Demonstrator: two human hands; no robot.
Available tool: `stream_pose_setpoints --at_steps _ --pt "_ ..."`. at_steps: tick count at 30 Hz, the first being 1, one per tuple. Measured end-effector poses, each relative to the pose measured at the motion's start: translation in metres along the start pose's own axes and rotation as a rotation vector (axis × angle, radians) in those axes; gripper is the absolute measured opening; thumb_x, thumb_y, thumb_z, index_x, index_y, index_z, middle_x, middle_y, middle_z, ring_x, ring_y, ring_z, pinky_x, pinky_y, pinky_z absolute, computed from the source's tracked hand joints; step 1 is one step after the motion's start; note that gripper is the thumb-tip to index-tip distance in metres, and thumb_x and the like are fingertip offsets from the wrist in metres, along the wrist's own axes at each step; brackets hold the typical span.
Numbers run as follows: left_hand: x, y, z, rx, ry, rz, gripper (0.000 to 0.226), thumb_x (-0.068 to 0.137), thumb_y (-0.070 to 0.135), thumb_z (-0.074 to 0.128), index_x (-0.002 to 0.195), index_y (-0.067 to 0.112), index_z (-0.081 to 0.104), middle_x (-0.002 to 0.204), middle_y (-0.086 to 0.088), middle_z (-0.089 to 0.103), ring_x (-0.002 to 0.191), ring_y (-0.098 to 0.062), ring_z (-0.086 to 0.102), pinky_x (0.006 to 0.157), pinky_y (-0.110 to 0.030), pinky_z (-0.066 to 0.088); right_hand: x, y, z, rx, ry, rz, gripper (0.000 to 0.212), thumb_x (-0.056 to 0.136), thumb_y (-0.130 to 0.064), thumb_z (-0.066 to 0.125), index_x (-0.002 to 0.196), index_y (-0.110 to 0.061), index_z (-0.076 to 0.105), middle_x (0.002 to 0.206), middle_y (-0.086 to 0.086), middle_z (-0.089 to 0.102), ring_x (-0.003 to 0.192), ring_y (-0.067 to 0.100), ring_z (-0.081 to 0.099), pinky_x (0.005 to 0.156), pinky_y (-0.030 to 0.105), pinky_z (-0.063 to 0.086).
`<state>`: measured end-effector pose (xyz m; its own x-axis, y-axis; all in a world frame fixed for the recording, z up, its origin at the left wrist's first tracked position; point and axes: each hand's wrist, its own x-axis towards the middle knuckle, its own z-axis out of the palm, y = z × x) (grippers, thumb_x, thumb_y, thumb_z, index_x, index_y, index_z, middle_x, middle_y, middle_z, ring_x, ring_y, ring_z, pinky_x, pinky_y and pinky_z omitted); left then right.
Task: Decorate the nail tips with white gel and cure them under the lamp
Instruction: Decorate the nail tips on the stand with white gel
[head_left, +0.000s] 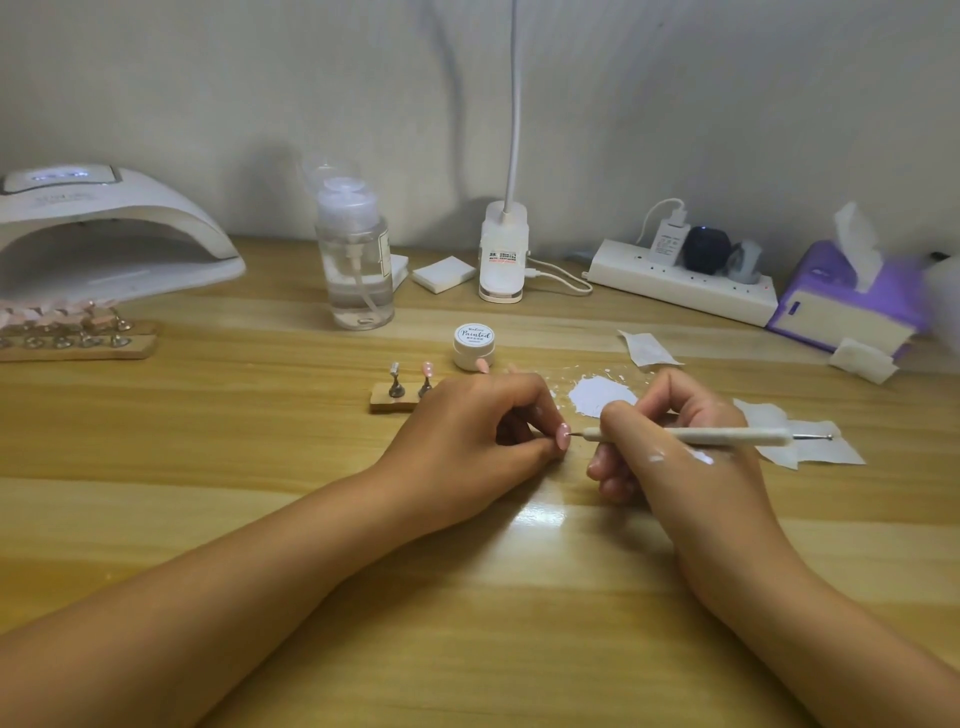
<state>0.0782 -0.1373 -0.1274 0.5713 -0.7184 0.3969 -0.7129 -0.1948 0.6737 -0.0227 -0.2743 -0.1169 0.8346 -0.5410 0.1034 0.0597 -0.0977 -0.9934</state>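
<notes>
The left hand (467, 421) has its grip clamped on a pink nail tip (563, 435) at mid-desk (467, 597). The right hand (670, 436) grips a dotting pen (727, 436), its point touching the tip. White gel (597, 397) is smeared at one o'clock. Decorating looks part done. A stand (397, 401) at eleven o'clock holds another tip, more sit by the lamp (104, 234) at ten o'clock, and curing seems not yet done.

Pink nail tip (563, 435) pinched in left hand (467, 426). Dotting pen (685, 436) lies level in right hand (675, 452), its point at the tip's edge. White gel jar (472, 345) upright, lidded, just behind. White gel puddle (602, 396) beside it. Cure lamp (104, 234) far left, with a rack of pink tips (78, 332) at its mouth.
</notes>
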Motion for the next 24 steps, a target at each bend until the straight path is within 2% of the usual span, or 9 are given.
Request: stream_pose_setpoints --at_steps 19,24 --pt "0.0005 0.0003 0.0004 0.021 0.008 0.010 0.011 0.083 0.009 0.075 0.081 0.019 0.070 0.068 0.033 0.059 0.064 0.008 0.059 0.063 -0.005 0.034 0.0012 0.0014 -0.0005 0.013 -0.008 -0.010 0.016 0.066 -0.016 0.062 0.061 -0.015 0.046 0.052 0.014 0.064 0.045 0.015 0.058 0.044 0.021 0.047" --pt "0.0004 0.0003 0.0001 0.018 0.004 0.011 0.013 0.083 0.008 0.075 0.081 0.020 0.070 0.069 0.034 0.060 0.064 0.009 0.060 0.062 -0.005 0.036 0.0019 0.0019 -0.0007 0.004 -0.011 -0.024 0.025 0.080 0.001 0.062 0.065 -0.010 0.045 0.051 0.014 0.063 0.045 0.014 0.058 0.044 0.021 0.046"
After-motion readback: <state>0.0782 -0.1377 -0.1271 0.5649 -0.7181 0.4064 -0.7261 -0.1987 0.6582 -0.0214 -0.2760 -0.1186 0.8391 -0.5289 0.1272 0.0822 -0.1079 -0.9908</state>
